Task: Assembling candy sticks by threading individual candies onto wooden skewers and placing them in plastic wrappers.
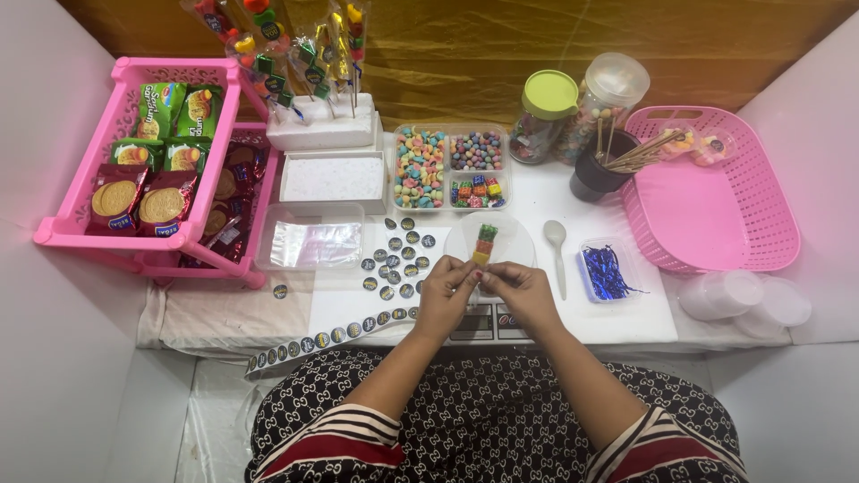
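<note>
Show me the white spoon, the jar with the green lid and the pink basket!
white spoon (555, 232): head view, on its bowl.
jar with the green lid (548, 95): head view, on the lid's top.
pink basket (777, 201): head view, on its right wall.

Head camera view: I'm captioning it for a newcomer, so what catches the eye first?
Most striking is the pink rack at the left, filled with biscuit packets. At centre, the left hand and right hand pinch a stick of coloured candy cubes. A pink basket sits at the right.
</note>
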